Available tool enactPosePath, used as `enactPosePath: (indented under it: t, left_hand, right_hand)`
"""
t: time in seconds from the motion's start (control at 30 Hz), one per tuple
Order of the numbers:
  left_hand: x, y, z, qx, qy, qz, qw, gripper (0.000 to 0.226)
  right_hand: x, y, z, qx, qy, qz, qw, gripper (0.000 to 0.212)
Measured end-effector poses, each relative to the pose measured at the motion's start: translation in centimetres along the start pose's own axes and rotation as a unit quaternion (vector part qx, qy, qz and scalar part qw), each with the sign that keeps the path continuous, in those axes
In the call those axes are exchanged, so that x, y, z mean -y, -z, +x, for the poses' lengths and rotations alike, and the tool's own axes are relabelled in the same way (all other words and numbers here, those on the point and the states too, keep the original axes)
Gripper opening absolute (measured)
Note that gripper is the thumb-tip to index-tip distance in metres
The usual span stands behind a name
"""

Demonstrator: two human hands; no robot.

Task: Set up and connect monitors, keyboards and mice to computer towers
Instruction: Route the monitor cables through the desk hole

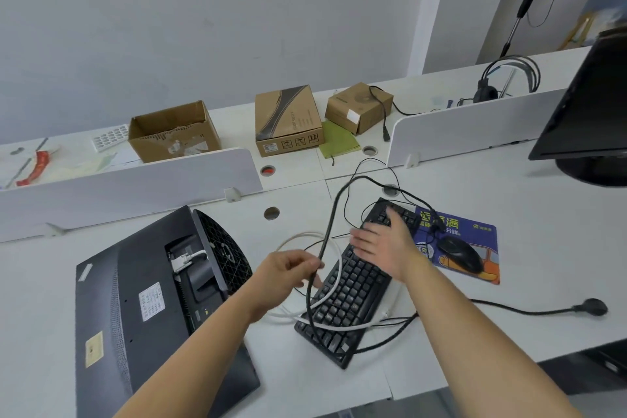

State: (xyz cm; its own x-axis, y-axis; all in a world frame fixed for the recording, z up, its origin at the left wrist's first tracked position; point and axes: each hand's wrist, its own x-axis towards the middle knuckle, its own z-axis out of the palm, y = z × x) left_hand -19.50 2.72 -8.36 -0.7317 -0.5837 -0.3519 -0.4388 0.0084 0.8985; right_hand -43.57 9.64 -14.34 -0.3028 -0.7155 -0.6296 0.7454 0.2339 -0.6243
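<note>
Left hand (288,268) pinches a thick black cable (331,214) that loops up and back over the table (509,200). Right hand (383,241), fingers (361,236) straight and spread, is over the far end of the black keyboard (349,295); contact not determinable. A white cable (338,273) crosses the keyboard. Monitor (135,309) lies face down at left. Mouse (459,253) sits on mouse pad (481,231) at right.

The desk (509,248) is smooth, matt white board. The monitor (112,299) shell and the keyboard (349,302) are matt black plastic (the mouse (461,253) has a slightly glossier sheen). The boxes (288,119) are plain brown cardboard, dull and faintly rough.
</note>
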Motion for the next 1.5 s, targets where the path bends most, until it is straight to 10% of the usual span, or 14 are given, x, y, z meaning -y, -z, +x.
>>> enactPosePath:
  t: [0.07, 0.2, 0.33, 0.53, 0.67, 0.87, 1.13, 1.4, 1.5]
  left_hand:
    - [1.1, -0.2, -0.8, 0.034, 0.009, 0.044, 0.998, 0.018]
    - [2.7, -0.1, -1.6, 0.030, 0.046, 0.060, 0.997, 0.019]
    - [2.9, 1.4, -0.7, 0.001, 0.123, -0.111, 0.986, 0.041]
    - [0.2, 8.3, 1.9, -0.020, 0.101, -0.499, 0.860, 0.094]
    - [-4.2, 14.6, 2.3, -0.068, -0.018, -0.635, 0.769, 0.083]
    - [-5.6, 21.2, -0.3, -0.208, -0.078, -0.517, 0.827, 0.040]
    - [-6.1, 24.9, -4.7, -0.306, -0.143, -0.457, 0.823, 0.033]
    - [-7.2, 22.0, -7.7, -0.319, -0.179, -0.252, 0.896, 0.029]
    - [-7.3, 21.4, -8.6, -0.316, -0.189, -0.216, 0.905, 0.033]
  right_hand:
    - [1.9, -2.3, 0.7, 0.031, 0.017, 0.067, 0.997, 0.081]
    - [4.9, -8.1, -0.3, -0.019, 0.117, 0.040, 0.992, 0.023]
    - [4.8, -11.5, -3.3, -0.013, 0.264, -0.121, 0.957, 0.051]
    - [-2.0, -12.6, -7.3, 0.001, 0.412, -0.462, 0.785, 0.063]
    - [-6.5, -11.3, -6.8, -0.035, 0.407, -0.635, 0.655, 0.070]
    - [-8.2, -12.0, -4.9, -0.149, 0.380, -0.708, 0.576, 0.078]
    - [-6.5, -18.9, -4.6, -0.172, 0.302, -0.699, 0.626, 0.048]
    - [-7.0, -26.1, -7.9, 0.046, 0.325, -0.478, 0.815, 0.039]
    - [-7.6, -26.7, -8.6, 0.075, 0.339, -0.458, 0.819, 0.044]
